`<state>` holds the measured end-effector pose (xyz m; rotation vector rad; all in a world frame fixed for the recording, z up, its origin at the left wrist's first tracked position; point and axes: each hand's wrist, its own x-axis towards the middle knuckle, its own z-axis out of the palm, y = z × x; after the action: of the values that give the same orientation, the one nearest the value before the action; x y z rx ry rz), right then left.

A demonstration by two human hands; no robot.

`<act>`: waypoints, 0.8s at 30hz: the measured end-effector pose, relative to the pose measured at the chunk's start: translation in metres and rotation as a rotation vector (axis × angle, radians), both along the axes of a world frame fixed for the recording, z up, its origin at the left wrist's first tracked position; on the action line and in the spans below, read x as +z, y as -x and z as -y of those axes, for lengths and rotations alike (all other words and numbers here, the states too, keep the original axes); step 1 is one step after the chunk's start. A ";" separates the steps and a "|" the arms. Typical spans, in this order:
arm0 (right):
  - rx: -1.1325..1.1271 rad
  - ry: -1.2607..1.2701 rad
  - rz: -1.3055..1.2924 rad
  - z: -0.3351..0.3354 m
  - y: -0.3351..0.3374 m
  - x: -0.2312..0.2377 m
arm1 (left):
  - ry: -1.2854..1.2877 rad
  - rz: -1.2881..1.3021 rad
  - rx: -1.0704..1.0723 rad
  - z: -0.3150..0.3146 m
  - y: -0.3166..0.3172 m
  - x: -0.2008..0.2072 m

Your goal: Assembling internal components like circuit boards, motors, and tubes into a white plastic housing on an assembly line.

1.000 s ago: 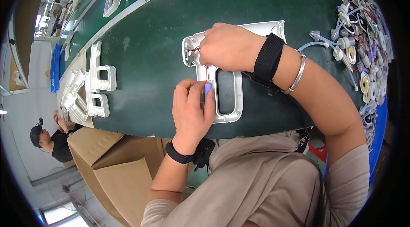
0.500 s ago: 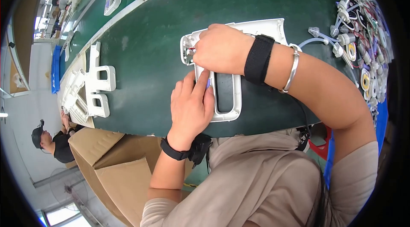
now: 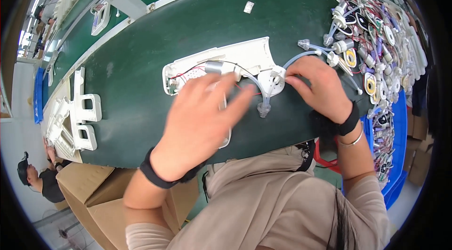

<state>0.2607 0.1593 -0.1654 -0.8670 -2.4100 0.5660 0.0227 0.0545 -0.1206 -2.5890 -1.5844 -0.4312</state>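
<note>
A white plastic housing (image 3: 230, 54) with a loop handle lies mid-table; a small motor (image 3: 214, 67) and red and black wires show inside it. Over its near side hovers my left hand (image 3: 200, 113), blurred, its fingers spread and holding nothing I can see; it covers most of the handle. My right hand (image 3: 320, 85) pinches the edge of a white tube fitting (image 3: 278, 72) at the housing's right end. Pale tubing runs from there to a clear ribbed connector (image 3: 264, 108). A white round plate (image 3: 269, 85) lies under the tubes.
Motors, tubes and wires form a big pile (image 3: 372, 38) at the right, with a blue bin (image 3: 400, 127) of similar parts below. White housings (image 3: 87, 108) lie at the left edge. A cardboard box (image 3: 94, 193) stands near left; a person (image 3: 40, 179) works beyond it.
My right hand has left the housing's left end and moved right to the tube fitting. My left hand has lifted off the handle. The motor, wires and tubing now show.
</note>
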 end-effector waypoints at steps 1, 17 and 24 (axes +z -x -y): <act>-0.004 -0.005 0.004 0.005 -0.001 -0.002 | -0.039 -0.055 -0.110 -0.012 -0.015 0.001; -0.108 -0.383 0.399 0.027 0.032 -0.032 | 0.320 1.839 0.190 -0.010 0.021 -0.052; -0.242 0.218 -0.172 0.003 0.023 -0.018 | 0.361 2.107 -0.121 0.005 0.063 -0.066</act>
<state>0.2373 0.1568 -0.1834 -1.1332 -2.0778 0.7837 -0.0405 0.0491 -0.1867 -1.6432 -1.3548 -3.7697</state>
